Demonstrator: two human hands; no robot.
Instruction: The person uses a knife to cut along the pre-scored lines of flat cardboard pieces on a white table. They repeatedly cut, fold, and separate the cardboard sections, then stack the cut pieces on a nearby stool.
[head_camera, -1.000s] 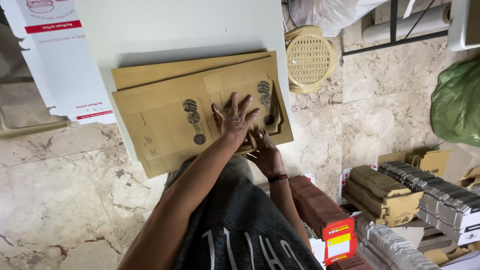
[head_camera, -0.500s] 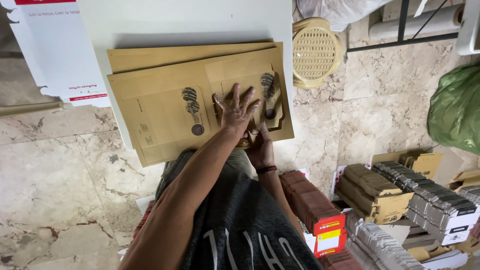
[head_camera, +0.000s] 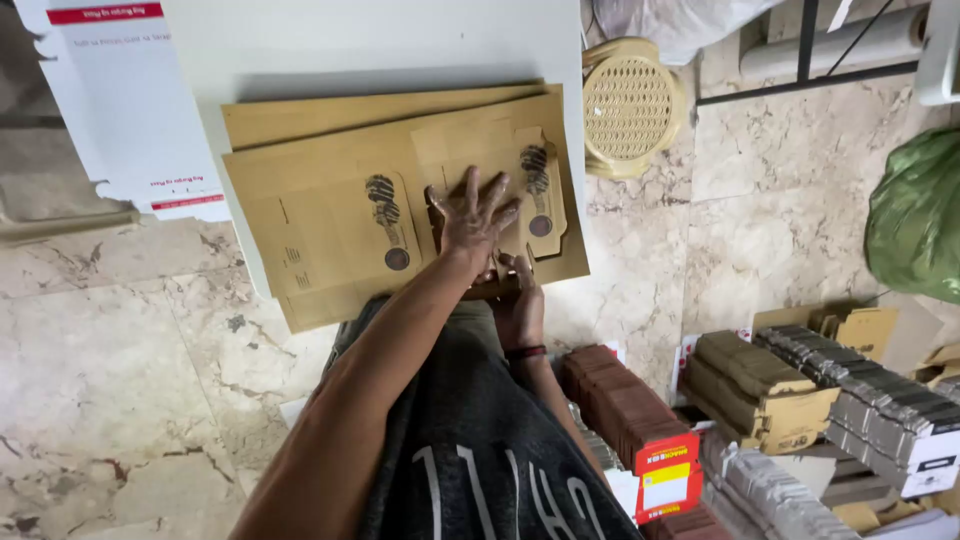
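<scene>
- Flat brown cardboard box blanks (head_camera: 350, 215), printed with dark marks, lie stacked on a white tabletop (head_camera: 380, 45), at the near edge.
- Left hand (head_camera: 472, 212) presses down flat on the top blank, fingers spread, its grip released; over the last second it has stayed there.
- Right hand (head_camera: 520, 300) sits below at the stack's near edge, moved slightly inward; whether its grip is clenched cannot be told.
- Beige plastic stool (head_camera: 630, 105) stands beside the tabletop on the marble floor (head_camera: 130, 380).

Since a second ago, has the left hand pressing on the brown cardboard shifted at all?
No. The left hand is flat on the same spot of the cardboard sheet, between its two dark printed marks.
</scene>
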